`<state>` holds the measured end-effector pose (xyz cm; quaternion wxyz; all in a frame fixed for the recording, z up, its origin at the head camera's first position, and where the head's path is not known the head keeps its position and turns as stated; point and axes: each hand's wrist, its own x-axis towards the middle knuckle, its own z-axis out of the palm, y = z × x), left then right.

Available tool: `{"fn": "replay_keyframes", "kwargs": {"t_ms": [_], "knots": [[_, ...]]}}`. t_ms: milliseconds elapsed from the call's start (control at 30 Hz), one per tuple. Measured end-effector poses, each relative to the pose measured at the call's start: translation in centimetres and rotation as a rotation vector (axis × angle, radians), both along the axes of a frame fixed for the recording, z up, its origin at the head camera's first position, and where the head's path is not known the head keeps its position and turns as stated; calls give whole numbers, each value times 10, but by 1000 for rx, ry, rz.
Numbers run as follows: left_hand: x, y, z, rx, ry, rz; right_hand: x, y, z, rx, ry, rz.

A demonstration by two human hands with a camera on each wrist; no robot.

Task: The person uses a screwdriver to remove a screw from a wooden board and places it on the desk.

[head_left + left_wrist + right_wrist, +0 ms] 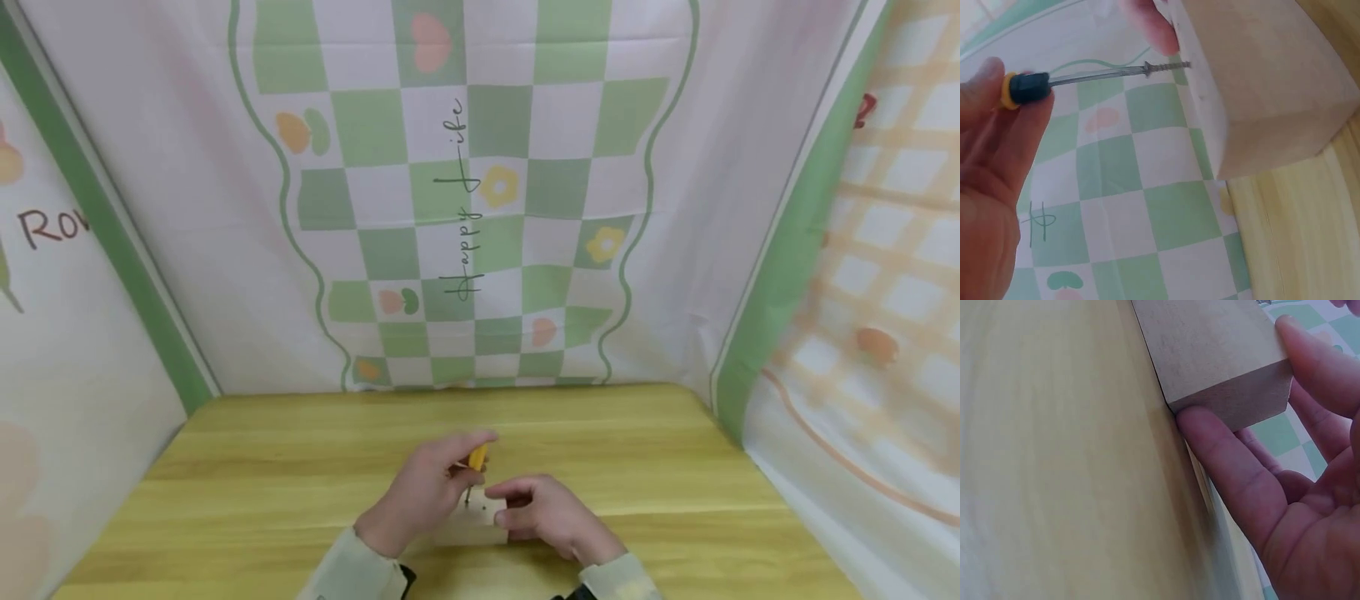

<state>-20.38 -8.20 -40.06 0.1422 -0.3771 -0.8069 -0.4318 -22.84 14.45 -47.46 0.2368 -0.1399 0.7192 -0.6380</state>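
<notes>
Pinching a yellow-and-dark screwdriver (pixel 477 457) in the left hand (pixel 423 490), with its tip at the head of a screw (pixel 1169 66) standing in a wooden block (pixel 472 533) on the counter (pixel 225 500); gripping the block's right side with the right hand (pixel 549 518).

Soft, even light coming through on my head view, just faint pale streaks across the tabletop (pixel 645 446), and the side curtains (pixel 900 275) lean outward with wide-angle stretch. Over to left wrist: I'm getting a hazy, washed-out picture. Right wrist: the wooden block's (pixel 1219 353) end is shaded, the wood grain smeary.
</notes>
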Motion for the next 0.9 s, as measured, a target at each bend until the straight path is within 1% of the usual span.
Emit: {"fn": "replay_keyframes", "kwargs": {"t_ms": [133,200,267,333,467,567,633,800,867,900], "knots": [[1,2,-3,-1,53,104,0,0,0,16,-8,-2],[1,3,-4,0,79,137,0,0,1,18,-12,-2],[2,2,-5,3,83,146,0,0,1,16,-16,-4],[2,0,-3,8,48,122,0,0,2,11,-19,-6],[-1,-4,-1,34,-84,6,0,0,3,6,-25,-5],[-2,-6,0,55,-137,-48,1,0,3,4,-28,-4],[-2,-7,0,59,-115,-37,1,0,3,3,-28,-4],[-1,-6,-2,24,45,70,1,0,2,2,-17,-7],[-1,-5,-3,15,83,83,1,0,2,-1,-16,-9],[-1,-5,-3,16,86,78,1,1,1,-1,-15,-9]]}}
